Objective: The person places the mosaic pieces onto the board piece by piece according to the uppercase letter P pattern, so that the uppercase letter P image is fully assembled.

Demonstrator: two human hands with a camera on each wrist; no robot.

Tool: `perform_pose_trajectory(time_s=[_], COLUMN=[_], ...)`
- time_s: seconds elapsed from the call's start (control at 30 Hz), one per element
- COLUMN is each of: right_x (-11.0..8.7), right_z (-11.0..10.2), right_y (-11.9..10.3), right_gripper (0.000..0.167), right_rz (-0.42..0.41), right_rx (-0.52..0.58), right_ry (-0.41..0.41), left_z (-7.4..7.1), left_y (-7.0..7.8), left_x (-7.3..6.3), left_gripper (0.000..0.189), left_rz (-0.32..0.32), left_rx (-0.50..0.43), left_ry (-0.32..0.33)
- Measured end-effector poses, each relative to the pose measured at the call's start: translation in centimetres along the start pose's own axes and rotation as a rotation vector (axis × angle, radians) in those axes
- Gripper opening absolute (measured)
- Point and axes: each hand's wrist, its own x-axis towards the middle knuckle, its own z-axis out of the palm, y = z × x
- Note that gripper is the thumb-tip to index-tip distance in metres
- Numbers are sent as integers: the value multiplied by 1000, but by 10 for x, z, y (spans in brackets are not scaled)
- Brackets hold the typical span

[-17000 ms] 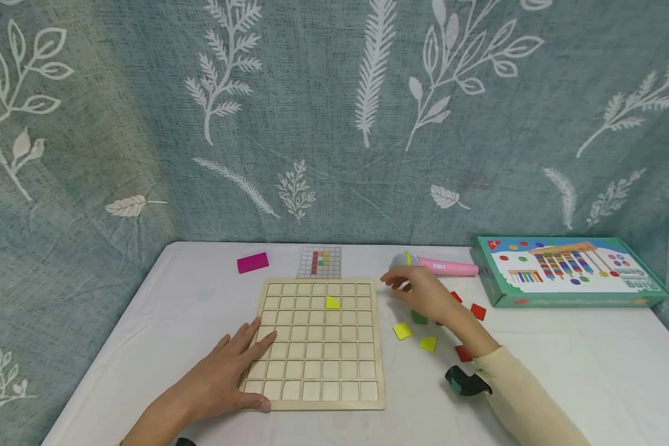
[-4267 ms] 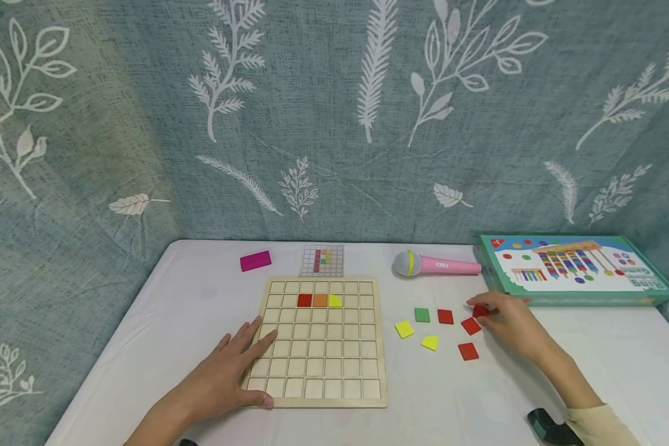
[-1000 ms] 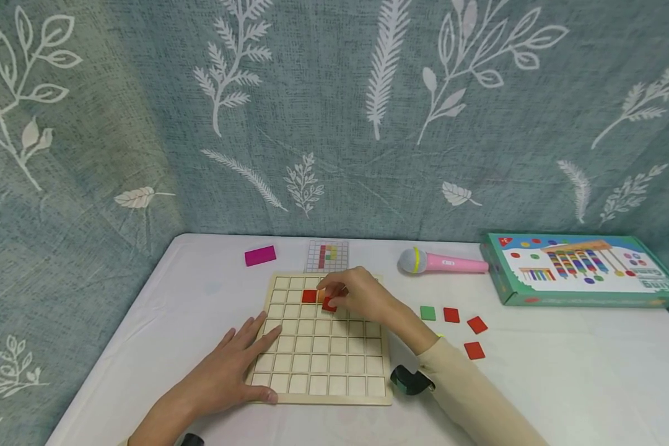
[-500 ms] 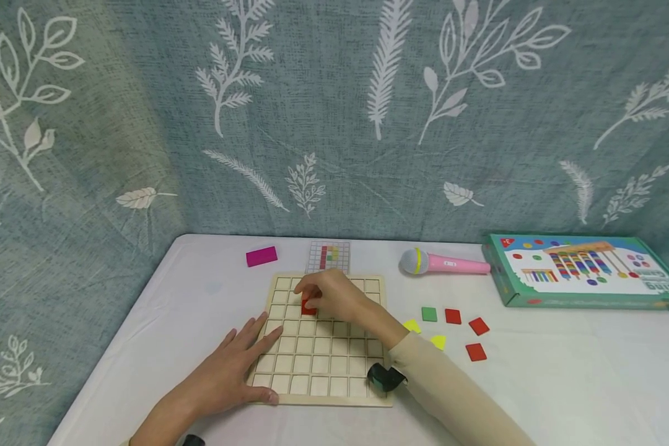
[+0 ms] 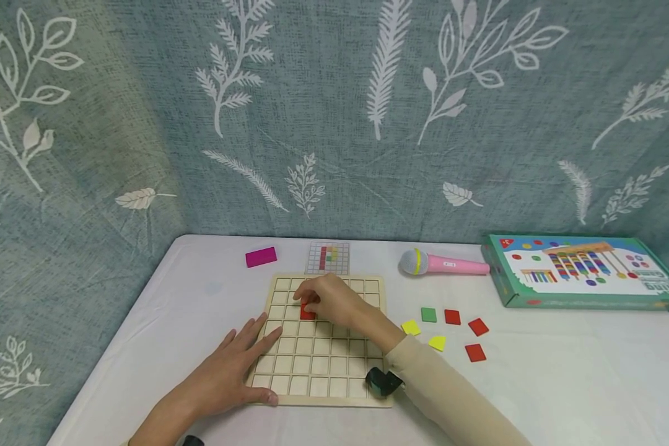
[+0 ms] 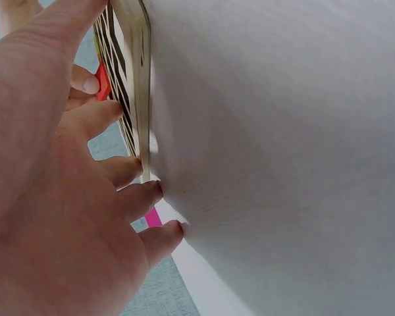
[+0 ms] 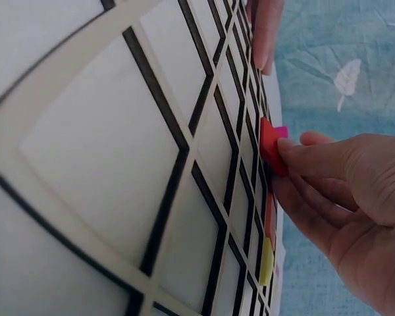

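Observation:
A wooden grid board (image 5: 312, 365) lies on the white table. My left hand (image 5: 223, 371) rests with spread, straight fingers on its left edge. In the head view my right hand (image 5: 334, 303) is over the board's upper part, pinching a red square tile (image 5: 307, 312) at a cell in the third row. The right wrist view shows that red tile (image 7: 271, 146) tilted between thumb and fingers, at the board's surface. A yellow tile (image 7: 267, 262) sits in the board beyond it; the head view hides this one behind my right hand.
Right of the board lie a green tile (image 5: 428, 314), yellow tiles (image 5: 411, 327) and red tiles (image 5: 476, 353). Behind it are a pattern card (image 5: 327, 257), a magenta block (image 5: 261, 257) and a pink toy microphone (image 5: 451, 264). A green toy box (image 5: 588, 272) stands far right.
Earlier, orange and red tiles joined the yellow one on the board. My right hand then picked another red tile from the right and carried it left over the board. My left hand stays put.

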Motion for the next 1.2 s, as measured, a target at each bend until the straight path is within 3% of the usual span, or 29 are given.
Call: perform_pose_trajectory(time_s=[0.73,0.93,1.2], right_x=[-3,-9,-31], right_z=[4,-9,-34], right_y=[1,-1,6], right_gripper=[21,23,23], right_rz=[-11,-2,-56], right_rx=[-9,40,38], right_ry=[23,-11,25], left_z=[1,2,1], left_y=[0,-1,0], left_x=[0,0,0], left_gripper=[110,110,110], left_rz=[3,8,2], left_rx=[2,4,11], left_ry=[14,12,12])
